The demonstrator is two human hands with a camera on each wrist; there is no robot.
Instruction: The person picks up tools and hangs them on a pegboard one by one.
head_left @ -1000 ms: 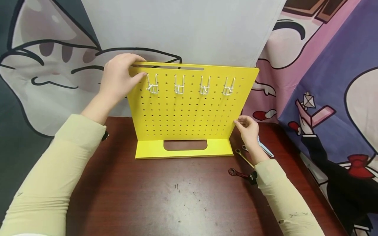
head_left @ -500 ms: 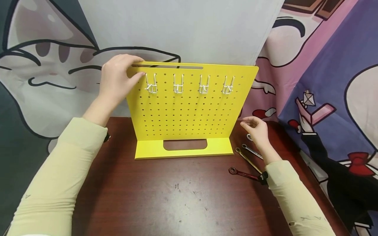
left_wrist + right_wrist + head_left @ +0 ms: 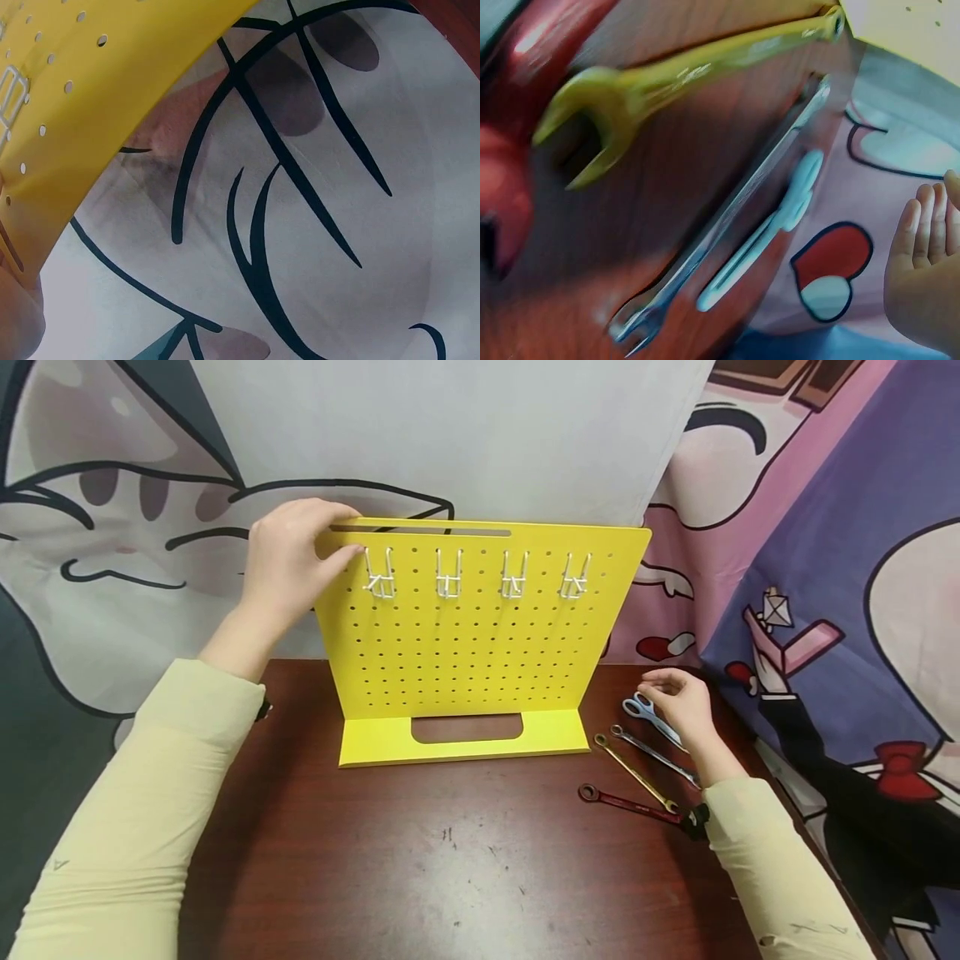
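A yellow pegboard (image 3: 465, 652) stands upright on its bent foot, with several white wire hooks (image 3: 447, 578) along its upper part. At its top left corner my left hand (image 3: 288, 556) pinches the board, thumb in front and fingers over the top edge. My right hand (image 3: 681, 706), holding nothing, hovers over light blue scissors (image 3: 651, 720) right of the board, its fingers loosely bent. Part of the scissors is behind that hand. In the right wrist view the same hand (image 3: 926, 270) shows apart from the scissors (image 3: 791, 206).
Nearer than the scissors lie a silver wrench (image 3: 652, 754), a gold wrench (image 3: 633, 772) and a red wrench (image 3: 630, 804) on the dark wooden table (image 3: 420, 860). A cartoon-printed cloth (image 3: 517, 435) hangs behind and to the right.
My right hand has left the pegboard's right edge and moved right and toward me, to above the scissors. The left hand keeps its grip on the top corner.
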